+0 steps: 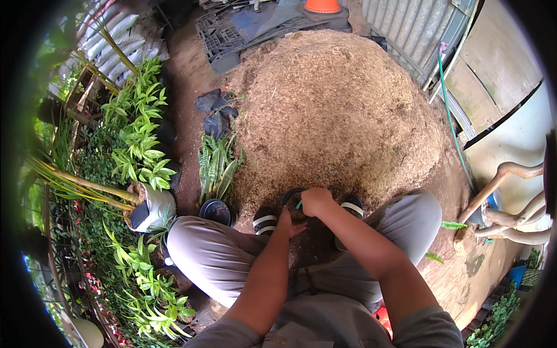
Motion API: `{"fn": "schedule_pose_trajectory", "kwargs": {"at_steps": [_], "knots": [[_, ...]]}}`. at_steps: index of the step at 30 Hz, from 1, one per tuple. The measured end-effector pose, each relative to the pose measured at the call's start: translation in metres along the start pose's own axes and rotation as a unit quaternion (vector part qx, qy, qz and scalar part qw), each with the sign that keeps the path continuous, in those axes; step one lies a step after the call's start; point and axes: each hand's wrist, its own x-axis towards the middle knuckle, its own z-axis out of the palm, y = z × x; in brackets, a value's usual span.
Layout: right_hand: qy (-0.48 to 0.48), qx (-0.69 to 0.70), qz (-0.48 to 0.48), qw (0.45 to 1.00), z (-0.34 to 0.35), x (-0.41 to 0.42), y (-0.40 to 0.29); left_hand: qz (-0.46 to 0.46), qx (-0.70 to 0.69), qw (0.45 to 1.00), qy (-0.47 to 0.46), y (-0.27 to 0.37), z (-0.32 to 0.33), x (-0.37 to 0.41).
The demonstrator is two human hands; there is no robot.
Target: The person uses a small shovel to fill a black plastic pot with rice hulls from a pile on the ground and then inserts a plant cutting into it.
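Note:
Between the sandalled feet sits a small dark pot with dark soil or growing mix in it. My right hand is closed on a small green hand tool, whose lower end is at the pot; its exact kind cannot be told. My left hand is at the near left side of the pot, with some fingers spread; whether it grips the rim is unclear. A large mound of light brown shredded plant material lies just beyond the pot. To the left stand a black plastic pot and snake plants.
Black plastic bags lie left of the mound. Potted leafy plants line the left side, with a white grow bag near my knee. A green hose and driftwood branches are at the right. Behind the mound is a black plastic crate.

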Motion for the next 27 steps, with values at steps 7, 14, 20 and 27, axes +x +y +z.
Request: {"fn": "schedule_pose_trajectory", "kwargs": {"at_steps": [7, 14, 20, 27], "knots": [[-0.086, 0.018, 0.031, 0.996, 0.065, 0.0, -0.016, -0.053, -0.246, 0.968, 0.003, -0.006, 0.011, 0.005], [-0.075, 0.018, 0.056, 0.995, 0.1, -0.02, -0.025, 0.011, -0.132, 0.989, -0.071, -0.013, 0.001, 0.034], [-0.082, 0.027, 0.063, 0.994, 0.101, -0.015, -0.024, 0.001, -0.09, 0.995, -0.053, -0.015, 0.002, 0.038], [-0.134, -0.015, 0.056, 0.989, 0.09, -0.015, -0.027, -0.013, -0.067, 0.997, -0.038, -0.014, -0.003, 0.045]]}}
